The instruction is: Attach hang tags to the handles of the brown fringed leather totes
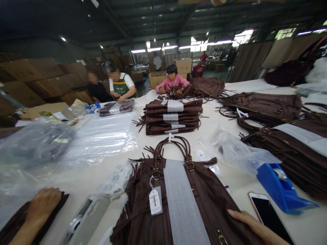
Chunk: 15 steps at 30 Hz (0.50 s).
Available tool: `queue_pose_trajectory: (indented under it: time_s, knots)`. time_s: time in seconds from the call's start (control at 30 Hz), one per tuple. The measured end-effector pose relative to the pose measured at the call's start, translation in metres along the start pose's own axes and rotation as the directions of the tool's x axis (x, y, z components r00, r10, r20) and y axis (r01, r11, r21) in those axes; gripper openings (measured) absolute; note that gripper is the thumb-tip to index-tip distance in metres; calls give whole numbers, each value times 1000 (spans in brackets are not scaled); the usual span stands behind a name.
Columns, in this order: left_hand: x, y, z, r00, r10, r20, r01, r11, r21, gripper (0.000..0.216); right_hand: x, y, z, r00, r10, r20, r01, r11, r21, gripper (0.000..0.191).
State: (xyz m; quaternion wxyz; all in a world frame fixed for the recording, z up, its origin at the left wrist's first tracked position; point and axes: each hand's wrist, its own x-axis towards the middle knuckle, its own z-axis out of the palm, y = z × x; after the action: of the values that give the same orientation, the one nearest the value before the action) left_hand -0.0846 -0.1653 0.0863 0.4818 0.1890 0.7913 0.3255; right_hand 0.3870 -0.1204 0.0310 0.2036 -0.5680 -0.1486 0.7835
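A dark brown handbag (143, 207) with fringe, two handles and a white paper band down its middle lies flat in front of me; a white hang tag (155, 201) hangs below its handle ring. My right hand (251, 225) rests flat on the bag's lower right corner, fingers together and pointing left. At the lower left, my left hand (42, 206) lies palm down on a brown piece (55, 209) at the table's near edge. Neither hand grips anything.
A silver tool (85, 217) and a heap of white tags (116, 180) lie between my hands. A phone (269, 214), a blue tape dispenser (282, 189) and clear bags (237, 151) sit right. Stacked brown bags (172, 117) lie ahead. Three people work at the far end.
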Motion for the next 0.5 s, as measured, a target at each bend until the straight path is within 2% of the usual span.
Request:
queue_pose_trajectory:
  time_s: [0.23,0.33,0.5]
  knots:
    - [23,44,-38,994,24,-110,-34,995,-92,30,-3,1,6,981,155,118,-182,949,259,40]
    - [30,61,-50,989,29,-148,-47,992,-116,32,-1,2,2,974,149,172,-194,937,291,40]
    - [46,89,-70,971,55,-232,-91,985,-148,31,-1,3,-1,980,115,161,-162,934,318,39]
